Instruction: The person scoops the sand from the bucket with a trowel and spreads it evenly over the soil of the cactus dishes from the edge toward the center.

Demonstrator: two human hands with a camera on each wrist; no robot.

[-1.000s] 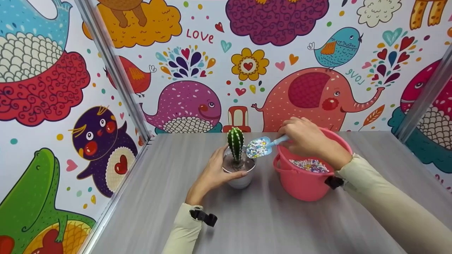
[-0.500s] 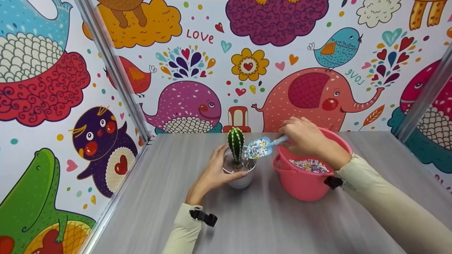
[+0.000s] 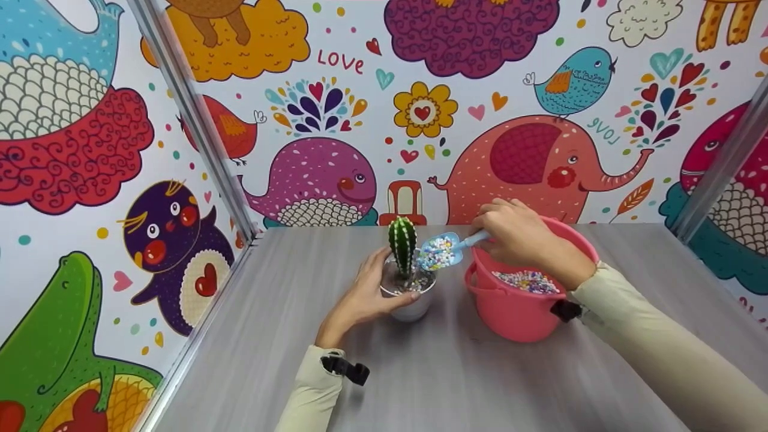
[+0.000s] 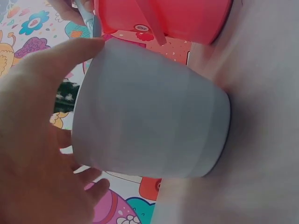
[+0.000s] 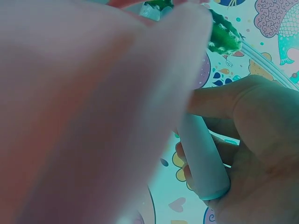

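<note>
A small white pot (image 3: 410,310) stands on the table with a green cactus (image 3: 402,246) upright in it. My left hand (image 3: 360,297) holds the pot, thumb along the near rim and fingers round the far left side. In the left wrist view the pot's smooth wall (image 4: 149,112) fills the middle. My right hand (image 3: 519,234) grips the handle of a light blue scoop (image 3: 475,239), which carries multicoloured beads (image 3: 439,251). The scoop's tip is over the pot's right rim, close to the cactus. Some beads lie inside the pot near the cactus base.
A pink bucket (image 3: 519,318) with multicoloured beads (image 3: 528,282) inside stands right of the pot, under my right forearm. Its handle hangs on the near side. The grey table (image 3: 468,384) meets cartoon-printed walls (image 3: 420,180) at the back and left.
Beads have dropped from the scoop into the pot beside the cactus. The pot and cactus have shifted very slightly to the right. Both hands keep their hold.
</note>
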